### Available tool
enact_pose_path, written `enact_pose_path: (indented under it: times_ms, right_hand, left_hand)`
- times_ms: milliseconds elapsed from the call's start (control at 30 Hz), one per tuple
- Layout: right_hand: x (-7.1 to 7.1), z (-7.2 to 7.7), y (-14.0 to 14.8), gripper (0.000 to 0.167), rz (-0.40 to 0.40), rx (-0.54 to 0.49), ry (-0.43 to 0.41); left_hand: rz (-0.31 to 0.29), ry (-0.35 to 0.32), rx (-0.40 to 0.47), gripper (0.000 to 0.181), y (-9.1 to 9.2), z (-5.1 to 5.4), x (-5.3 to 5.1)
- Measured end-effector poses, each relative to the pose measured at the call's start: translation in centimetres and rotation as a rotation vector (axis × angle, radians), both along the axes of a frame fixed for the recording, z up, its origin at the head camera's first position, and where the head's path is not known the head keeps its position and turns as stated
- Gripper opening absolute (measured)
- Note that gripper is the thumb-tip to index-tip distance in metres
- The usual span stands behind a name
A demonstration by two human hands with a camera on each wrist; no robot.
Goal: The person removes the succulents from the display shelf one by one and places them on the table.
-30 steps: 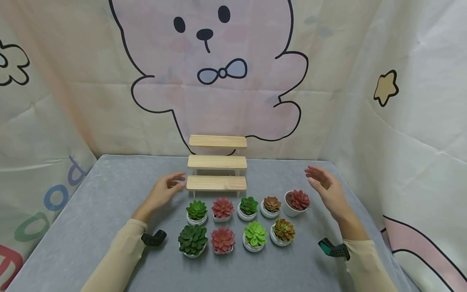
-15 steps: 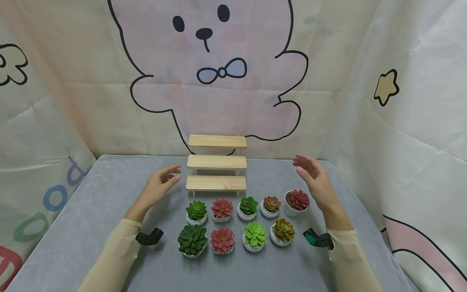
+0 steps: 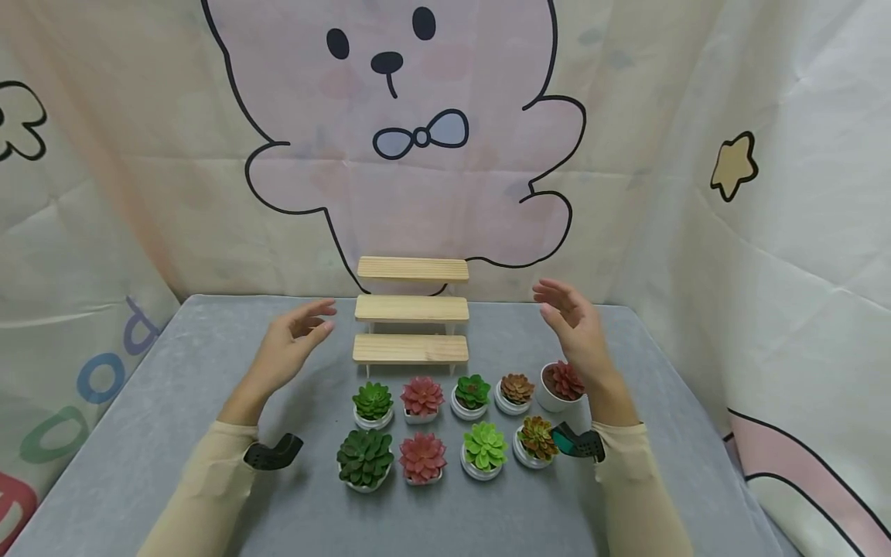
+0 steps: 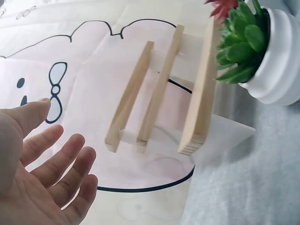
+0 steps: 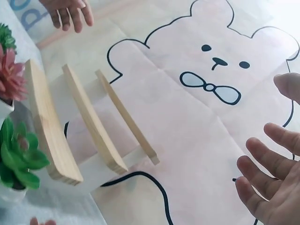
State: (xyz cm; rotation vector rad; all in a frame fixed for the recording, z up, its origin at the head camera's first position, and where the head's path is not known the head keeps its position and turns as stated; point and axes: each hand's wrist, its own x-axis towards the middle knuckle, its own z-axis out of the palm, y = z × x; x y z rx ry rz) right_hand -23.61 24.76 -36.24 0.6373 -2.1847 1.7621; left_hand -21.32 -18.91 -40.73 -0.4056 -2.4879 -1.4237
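Note:
A three-step wooden display stand [image 3: 411, 350] with see-through supports is at the back of the table. In front of it, several artificial succulents in white pots form two rows, among them a dark green succulent [image 3: 365, 458] and a bright green succulent [image 3: 485, 446]. My left hand [image 3: 281, 350] hovers left of the stand, fingers loosely bent and holding nothing. To the stand's right, my right hand [image 3: 579, 334] is raised behind the red succulent [image 3: 565, 381], also holding nothing. Both palms face inward. The left wrist view shows the stand's steps [image 4: 199, 98] apart from the left hand's fingers.
A grey cloth covers the table [image 3: 174, 402]. Behind it hangs a backdrop [image 3: 431, 201] printed with a bear, and printed fabric [image 3: 800, 271] closes off the right side. A black wrist strap [image 3: 273, 452] juts out from the left sleeve.
My right hand has moved left and farther back, toward the stand. My left hand has drawn a little left and back, away from the stand's lowest step. Succulents and stand have stayed put.

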Motion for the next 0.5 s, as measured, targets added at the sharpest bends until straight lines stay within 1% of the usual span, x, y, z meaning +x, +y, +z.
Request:
enact_pose_path:
  times_ms: [167, 267, 500]
  right_hand:
    - [-0.2, 0.2, -1.3, 0.037, 0.018, -0.033, 0.004]
    - [-0.3, 0.2, -1.9, 0.036, 0.029, -0.064, 0.007]
    - [-0.1, 0.2, -3.2, 0.036, 0.046, -0.091, 0.012]
  left_hand:
    - [0.001, 0.037, 0.004, 0.042, -0.1, 0.9, 0.6]
    - [-0.005, 0.053, 0.009, 0.042, -0.1, 1.2, 0.8]
    - [-0.003, 0.076, -0.007, 0.042, 0.2, 1.8, 1.2]
